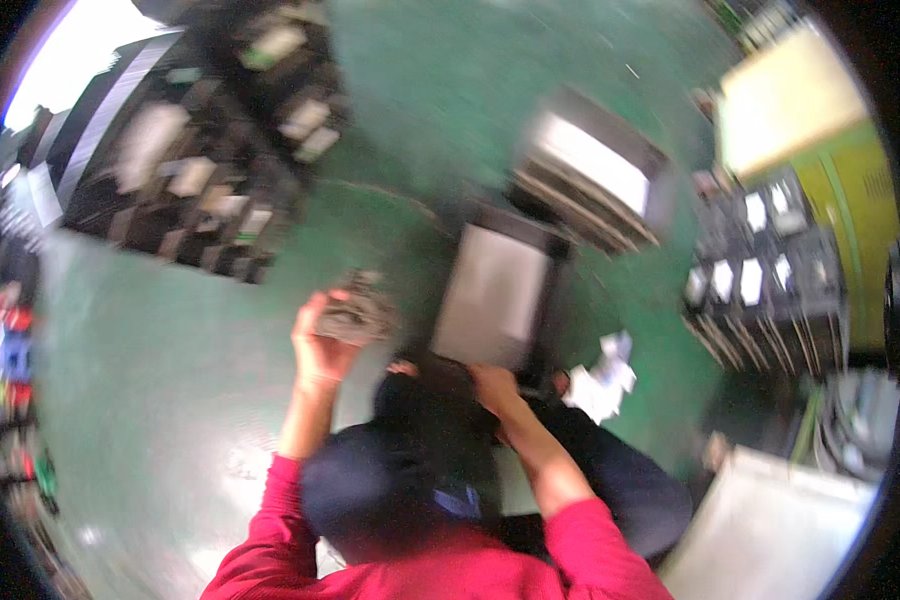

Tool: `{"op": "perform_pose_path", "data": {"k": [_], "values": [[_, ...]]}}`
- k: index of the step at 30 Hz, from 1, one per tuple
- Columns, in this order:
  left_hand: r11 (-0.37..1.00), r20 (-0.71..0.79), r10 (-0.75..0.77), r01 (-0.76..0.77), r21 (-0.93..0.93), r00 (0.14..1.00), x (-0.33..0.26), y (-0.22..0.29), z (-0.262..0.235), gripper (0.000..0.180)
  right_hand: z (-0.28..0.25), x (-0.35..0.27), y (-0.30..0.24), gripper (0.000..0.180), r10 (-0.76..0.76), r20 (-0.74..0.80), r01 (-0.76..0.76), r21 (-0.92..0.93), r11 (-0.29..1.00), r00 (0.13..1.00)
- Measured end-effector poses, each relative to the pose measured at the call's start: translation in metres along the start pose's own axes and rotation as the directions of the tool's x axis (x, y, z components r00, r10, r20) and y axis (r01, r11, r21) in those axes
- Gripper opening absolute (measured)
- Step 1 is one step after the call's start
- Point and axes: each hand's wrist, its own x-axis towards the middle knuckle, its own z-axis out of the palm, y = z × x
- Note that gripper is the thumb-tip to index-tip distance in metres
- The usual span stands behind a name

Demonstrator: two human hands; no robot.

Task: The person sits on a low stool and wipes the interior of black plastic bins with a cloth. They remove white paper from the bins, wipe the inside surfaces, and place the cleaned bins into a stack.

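Note:
My left hand point(322, 345) is raised over the floor, left of my knees, its fingers closed around a blurred grey-brown lump point(356, 312) with an uneven outline. My right hand point(492, 385) is between my knees, at the near edge of a black crate point(555, 285). Its fingers look curled against a dark shape point(440, 385) in my lap, whose kind I cannot make out. Inside the crate lies a flat pale grey sheet or layer point(495, 290).
Another dark crate point(660, 185) with a white top stands beyond. Stacked black boxes point(770, 290) and a yellow-green cabinet point(855, 210) are at right, dark stacked crates point(160, 240) at far left. Crumpled white paper point(602, 385) lies on the green floor. A pale board point(770, 530) is at lower right.

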Motion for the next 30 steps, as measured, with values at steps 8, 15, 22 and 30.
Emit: {"op": "perform_pose_path", "data": {"k": [8, 15, 22, 30], "values": [[0.942, 0.099, 0.260, -0.275, 0.190, 0.960, -0.087, 0.115, -0.007, 0.041, -0.278, -0.094, -0.063, 0.055, -0.383, -0.118, 0.397, 0.409, 0.822, 0.916], [0.148, 0.098, 0.724, -0.292, 0.945, 0.683, -0.081, 0.212, 0.006, 0.078, -0.437, -0.209, -0.229, 0.045, -0.739, -0.098, 0.709, -0.222, 0.669, 0.667], [-0.149, 0.043, 0.820, 0.140, 0.979, 0.571, -0.042, 0.276, 0.057, 0.095, -0.476, -0.130, -0.354, 0.049, -0.898, -0.040, 0.818, -0.396, 0.417, 0.439], [-0.278, 0.065, 0.819, 0.295, 0.914, 0.571, -0.039, 0.298, 0.053, 0.055, -0.468, -0.009, -0.459, 0.057, -0.840, 0.208, 0.848, -0.312, 0.428, 0.501]]}}
